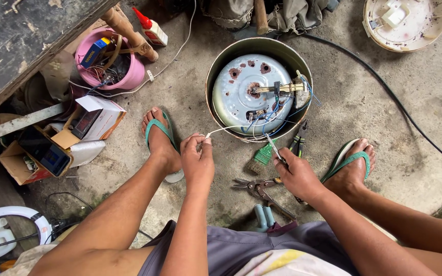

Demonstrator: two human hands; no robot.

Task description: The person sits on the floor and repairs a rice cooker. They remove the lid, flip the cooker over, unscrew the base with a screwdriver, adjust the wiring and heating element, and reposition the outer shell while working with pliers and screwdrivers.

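We sat low over the concrete floor (425,117), knees apart, with the upturned round cooker shell (258,88) lying between our feet. Its pale base plate, spotted with rust, faced up, and a tangle of blue and white wires (274,115) spilled over its near rim. Our left hand (198,161) had its fingers pinched shut on the end of a thin white wire (231,128) that ran from the shell's rim toward us. Our right hand (296,175) had its fingers closed round a slim white-tipped tool (272,146), whose point angled up toward the wires at the rim; what kind of tool it was we could not tell. Just beside that hand lay a small green-handled brush (260,159), a pair of dark pliers (298,143) and grey metal snips (254,187). A green flip-flop (155,128) was on each foot. Off to the left stood a pink bucket (131,76) full of odds and ends, and an open cardboard box (98,118). A black cable (384,87) crossed the floor on the right, well apart from our hands.
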